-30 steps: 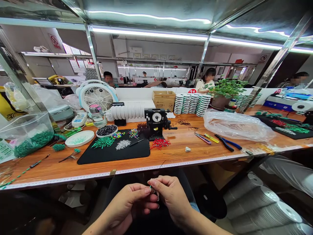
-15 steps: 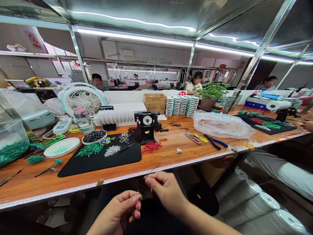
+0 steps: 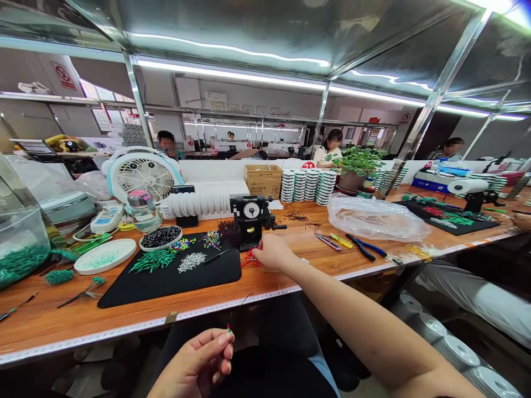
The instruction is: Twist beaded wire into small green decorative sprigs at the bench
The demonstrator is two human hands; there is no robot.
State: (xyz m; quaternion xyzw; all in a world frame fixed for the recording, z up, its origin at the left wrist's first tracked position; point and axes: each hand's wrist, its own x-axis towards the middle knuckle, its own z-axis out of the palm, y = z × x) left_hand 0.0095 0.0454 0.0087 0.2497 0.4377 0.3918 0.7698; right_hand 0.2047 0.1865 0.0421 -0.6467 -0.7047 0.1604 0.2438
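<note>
My left hand (image 3: 204, 359) stays low over my lap, below the wooden bench edge (image 3: 124, 326), its thumb and forefinger pinched on a tiny red-and-green beaded piece (image 3: 228, 330). My right hand (image 3: 271, 253) is stretched out over the bench and rests on the pile of red beaded pins (image 3: 250, 257) beside the black dial machine (image 3: 251, 215). Its fingers are curled at the pile; whether they grip a pin I cannot tell. A black mat (image 3: 174, 276) to the left carries green, white and mixed-colour beads.
A white fan (image 3: 141, 174), a bowl of dark beads (image 3: 161, 236), a white plate (image 3: 105, 256) and a bag of green pieces (image 3: 19, 249) stand at the left. Pliers (image 3: 365, 247), a clear plastic bag (image 3: 373, 213) and stacked wire reels (image 3: 309, 185) lie to the right. Other people sit beyond.
My hands have separated. The right one left my lap and reached forward to the red pins on the bench; the left stayed low, still pinching the small beaded piece.
</note>
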